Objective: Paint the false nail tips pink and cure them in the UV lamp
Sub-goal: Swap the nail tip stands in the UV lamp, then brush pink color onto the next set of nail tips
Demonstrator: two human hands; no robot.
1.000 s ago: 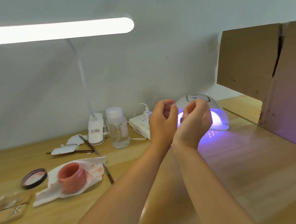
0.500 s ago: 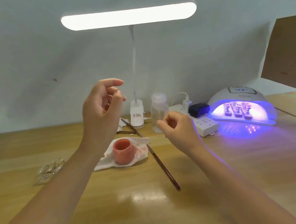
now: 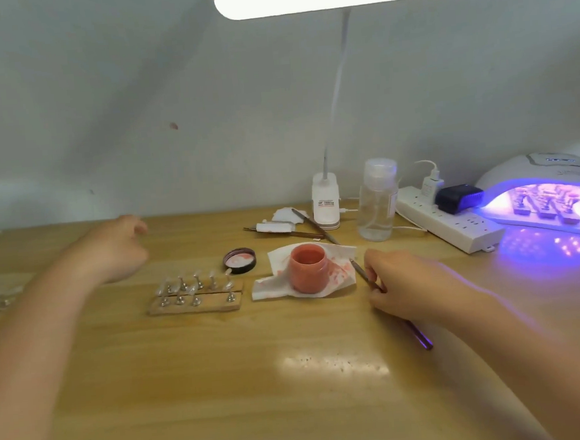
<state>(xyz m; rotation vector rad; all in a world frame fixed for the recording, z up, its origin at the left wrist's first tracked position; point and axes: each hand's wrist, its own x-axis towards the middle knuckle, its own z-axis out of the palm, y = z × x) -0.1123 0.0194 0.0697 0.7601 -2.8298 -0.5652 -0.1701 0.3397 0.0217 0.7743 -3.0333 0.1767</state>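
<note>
Pinching a thin brush [image 3: 368, 276] between thumb and fingers, the right hand [image 3: 410, 287] rests low on the wooden worktop [image 3: 258, 376], with the brush's dark handle running out beneath the wrist toward the person. Just to the left of that hand stands an open pot of pink gel [image 3: 308, 269] on a pink-stained tissue [image 3: 340, 274], and the pot's lid [image 3: 240, 260] lies upturned beyond the tissue's left corner. Between the two hands sits a small wooden stand [image 3: 195, 303] carrying rows of clear false nail tips [image 3: 197, 283] on little posts. The left hand [image 3: 115, 249] hovers above the worktop behind and to the left of that stand, blurred, its fingers loosely curled and holding nothing. Far to the right of the right hand, the UV lamp [image 3: 549, 170] glows violet, with more stands of nail tips [image 3: 545, 203] inside it. Beyond the right hand stand a clear bottle [image 3: 376, 203], a white power strip [image 3: 446, 224] and the base of a desk lamp [image 3: 325, 200].
</note>
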